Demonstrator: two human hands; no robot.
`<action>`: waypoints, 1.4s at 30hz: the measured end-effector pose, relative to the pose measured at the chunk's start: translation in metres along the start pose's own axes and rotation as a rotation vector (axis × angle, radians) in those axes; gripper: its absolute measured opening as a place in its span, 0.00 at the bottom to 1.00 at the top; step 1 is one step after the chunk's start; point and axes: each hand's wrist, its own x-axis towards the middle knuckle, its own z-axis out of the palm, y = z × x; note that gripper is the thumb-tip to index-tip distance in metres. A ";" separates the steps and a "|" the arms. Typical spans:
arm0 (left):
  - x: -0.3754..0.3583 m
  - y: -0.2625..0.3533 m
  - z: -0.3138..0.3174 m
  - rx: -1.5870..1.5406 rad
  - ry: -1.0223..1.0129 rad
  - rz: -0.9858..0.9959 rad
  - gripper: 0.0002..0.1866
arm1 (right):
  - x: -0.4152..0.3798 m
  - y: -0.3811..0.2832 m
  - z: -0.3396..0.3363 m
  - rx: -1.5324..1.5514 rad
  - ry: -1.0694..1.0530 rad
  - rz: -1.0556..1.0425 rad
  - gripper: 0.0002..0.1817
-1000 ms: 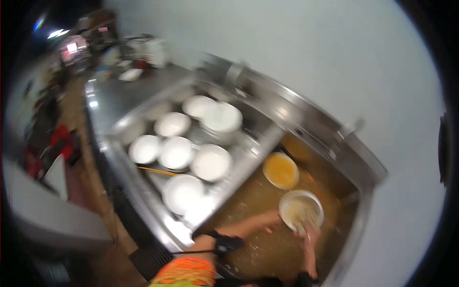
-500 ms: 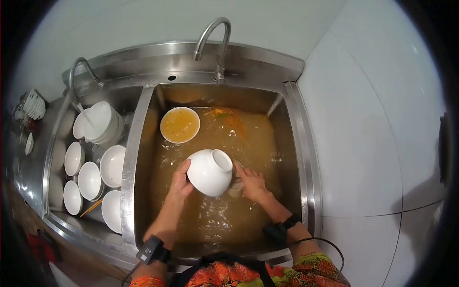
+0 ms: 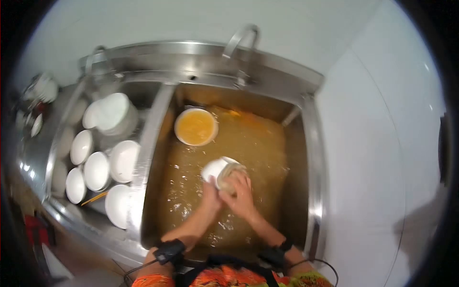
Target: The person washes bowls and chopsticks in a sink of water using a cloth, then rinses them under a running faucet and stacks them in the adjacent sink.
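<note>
We hold a small white round bowl (image 3: 216, 171) between our two hands, just above the murky brown water in the steel sink (image 3: 306, 158). Our left hand (image 3: 210, 198) grips its side. Our right hand (image 3: 239, 191) presses a cloth (image 3: 232, 171) into it. Beyond our hands floats a white bowl full of yellow liquid (image 3: 196, 126). Left of our hands sit clean white bowls (image 3: 98, 170).

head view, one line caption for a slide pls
Both hands, left hand and right hand, scrub a white bowl over murky water in a steel sink beside washed bowls.
</note>
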 end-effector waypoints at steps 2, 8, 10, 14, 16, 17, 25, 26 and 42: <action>0.008 -0.009 -0.013 0.043 -0.236 0.154 0.17 | 0.003 0.002 0.028 -0.234 -0.081 -0.042 0.15; 0.028 -0.036 -0.032 0.069 0.278 0.089 0.15 | 0.023 0.104 0.079 -0.011 0.559 0.422 0.09; 0.022 -0.026 -0.025 0.066 0.266 0.121 0.16 | 0.021 0.158 0.077 0.279 0.212 0.778 0.13; 0.055 -0.028 -0.051 0.430 0.267 0.155 0.17 | 0.034 0.257 0.094 0.043 0.035 0.613 0.11; 0.056 -0.008 -0.050 0.614 0.371 0.195 0.18 | 0.055 0.198 0.079 0.310 0.049 0.588 0.13; 0.047 -0.006 -0.041 0.512 0.315 0.163 0.21 | 0.062 0.142 0.064 0.058 -0.068 0.450 0.10; 0.056 -0.005 -0.061 0.338 0.215 0.027 0.20 | 0.019 0.143 0.074 0.312 -0.191 0.274 0.14; 0.069 -0.013 -0.068 0.405 0.245 -0.008 0.21 | 0.019 0.136 0.069 0.306 -0.196 0.285 0.14; 0.076 -0.035 -0.025 0.492 -0.007 0.127 0.22 | 0.005 0.144 -0.018 0.401 -0.680 0.657 0.17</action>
